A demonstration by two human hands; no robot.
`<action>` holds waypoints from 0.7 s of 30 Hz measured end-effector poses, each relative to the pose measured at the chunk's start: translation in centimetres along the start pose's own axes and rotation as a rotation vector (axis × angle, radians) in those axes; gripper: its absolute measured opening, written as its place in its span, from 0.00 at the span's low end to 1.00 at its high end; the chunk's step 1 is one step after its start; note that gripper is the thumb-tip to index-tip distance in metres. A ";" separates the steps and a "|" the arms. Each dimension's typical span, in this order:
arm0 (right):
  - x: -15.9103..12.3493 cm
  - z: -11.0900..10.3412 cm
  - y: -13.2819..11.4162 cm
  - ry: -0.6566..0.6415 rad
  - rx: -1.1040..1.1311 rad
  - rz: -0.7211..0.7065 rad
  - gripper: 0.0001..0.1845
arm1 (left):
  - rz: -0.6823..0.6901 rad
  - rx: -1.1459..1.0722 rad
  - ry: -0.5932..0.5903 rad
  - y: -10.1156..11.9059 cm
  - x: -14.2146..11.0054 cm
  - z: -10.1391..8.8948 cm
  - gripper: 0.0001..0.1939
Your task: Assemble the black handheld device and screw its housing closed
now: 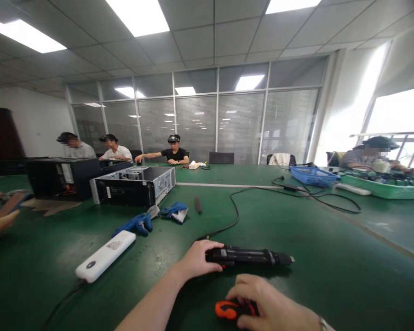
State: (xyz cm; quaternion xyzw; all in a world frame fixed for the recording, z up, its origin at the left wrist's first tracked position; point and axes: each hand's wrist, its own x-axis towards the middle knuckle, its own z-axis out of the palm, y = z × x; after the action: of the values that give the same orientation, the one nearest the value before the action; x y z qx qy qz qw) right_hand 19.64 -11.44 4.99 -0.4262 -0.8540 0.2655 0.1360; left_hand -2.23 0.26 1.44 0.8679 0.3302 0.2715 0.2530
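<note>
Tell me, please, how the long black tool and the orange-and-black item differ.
The black tool is long and slim; the orange-and-black item looks short and compact. The left hand holds the black tool; the right hand is at the orange-and-black item. Both show black surfaces.

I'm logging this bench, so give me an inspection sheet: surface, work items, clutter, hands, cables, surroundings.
Surface: green tabletop, reflecting light.
Work items: black electric screwdriver, tip to the right; orange-and-black item, partly hidden, type unclear.
Clutter: blue gloves, white elongated device, dark brown bar.
Hands: left hand grips the screwdriver; right hand holds the orange-and-black item.
Cables: black cord from behind the left hand toward the blue basket; white device's cord leaves the view.
Surroundings: computer case, green basket, co-workers, glazed partition.
</note>
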 end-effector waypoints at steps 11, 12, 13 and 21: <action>0.5 -0.8 2.0 0.192 0.123 -0.049 0.22 | -0.045 0.050 -0.009 1.1 0.0 -0.4 0.31; 0.6 -1.1 2.6 0.268 0.117 -0.055 0.19 | -0.047 0.057 -0.012 1.2 0.0 -0.4 0.31; 0.8 -1.5 3.3 0.351 0.103 -0.051 0.16 | -0.048 0.063 -0.012 1.2 0.0 -0.4 0.31; 0.5 -4.7 9.6 0.421 -0.068 0.109 0.26 | -0.051 0.083 -0.008 1.4 0.0 -0.3 0.32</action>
State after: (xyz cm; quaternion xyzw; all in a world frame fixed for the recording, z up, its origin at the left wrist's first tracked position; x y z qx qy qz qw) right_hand 27.78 -4.68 3.40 -0.5220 -0.7910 0.1487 0.2824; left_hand -1.82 -0.53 2.54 0.8700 0.3622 0.2473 0.2252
